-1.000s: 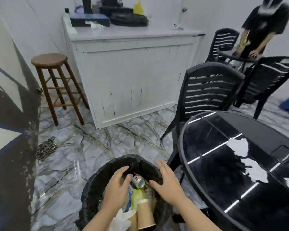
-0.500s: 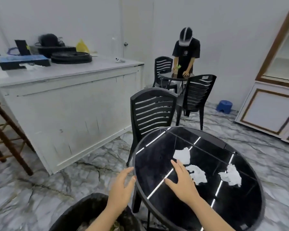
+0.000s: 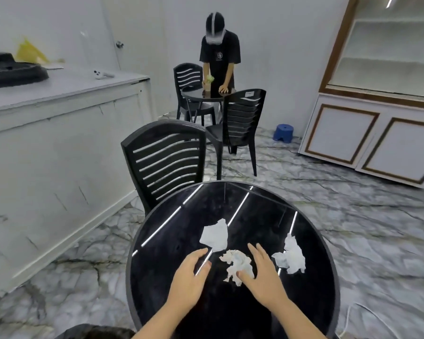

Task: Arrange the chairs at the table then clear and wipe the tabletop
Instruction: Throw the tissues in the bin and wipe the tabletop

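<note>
1. Left hand (image 3: 190, 272) and right hand (image 3: 261, 275) spread, holding nothing, flanking the middle tissue (image 3: 236, 263)
2. Three tissues still litter the tabletop (image 3: 255, 216); wiping not started
3. Chair (image 3: 164, 162) already tucked in beyond

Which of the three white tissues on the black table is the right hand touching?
The crumpled middle tissue: the right hand has its thumb on it. The flatter tissue farther back and the one on the right lie untouched.
</note>
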A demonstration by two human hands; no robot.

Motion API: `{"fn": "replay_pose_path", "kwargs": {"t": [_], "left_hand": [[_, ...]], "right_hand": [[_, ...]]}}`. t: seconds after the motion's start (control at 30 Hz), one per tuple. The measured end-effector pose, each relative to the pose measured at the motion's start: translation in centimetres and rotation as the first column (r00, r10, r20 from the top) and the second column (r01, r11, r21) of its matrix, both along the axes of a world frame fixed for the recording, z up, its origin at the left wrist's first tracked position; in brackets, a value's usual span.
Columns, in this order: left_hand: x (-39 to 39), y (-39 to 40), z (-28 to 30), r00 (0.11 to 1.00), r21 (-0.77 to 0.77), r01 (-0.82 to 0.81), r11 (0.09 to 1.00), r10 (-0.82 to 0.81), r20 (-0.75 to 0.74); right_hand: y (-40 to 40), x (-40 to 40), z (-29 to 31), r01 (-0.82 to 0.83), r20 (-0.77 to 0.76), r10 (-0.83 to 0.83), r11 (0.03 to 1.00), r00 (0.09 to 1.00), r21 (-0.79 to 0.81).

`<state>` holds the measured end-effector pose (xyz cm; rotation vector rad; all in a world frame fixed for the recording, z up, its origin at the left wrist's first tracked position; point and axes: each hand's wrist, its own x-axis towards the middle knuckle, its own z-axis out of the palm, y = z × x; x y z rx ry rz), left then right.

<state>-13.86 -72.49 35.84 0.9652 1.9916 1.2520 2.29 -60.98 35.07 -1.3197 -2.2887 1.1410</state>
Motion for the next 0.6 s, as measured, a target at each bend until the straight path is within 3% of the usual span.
{"fn": "replay_pose_path", "kwargs": {"t": [0.37, 0.5, 0.6], "left_hand": [[-2.0, 7.4, -4.3, 0.986, -0.086, 0.15, 0.985, -0.156, -0.066], [-3.7, 9.7, -5.5, 0.938, -0.074, 0.215, 0.974, -0.227, -0.262], [-4.7, 10.9, -6.3, 0.838, -0.162, 0.269, 0.949, -0.314, -0.447]], "right_hand": [[1.0, -2.8, -3.5, 0.044, 0.016, -0.043, 0.999, 0.999, -0.008], [1.7, -4.0, -4.5, 0.04, 0.029, -0.04, 0.999, 0.999, -0.002], [1.7, -4.3, -5.4, 0.038, 0.049, -0.039, 0.999, 0.998, 0.02]]}}
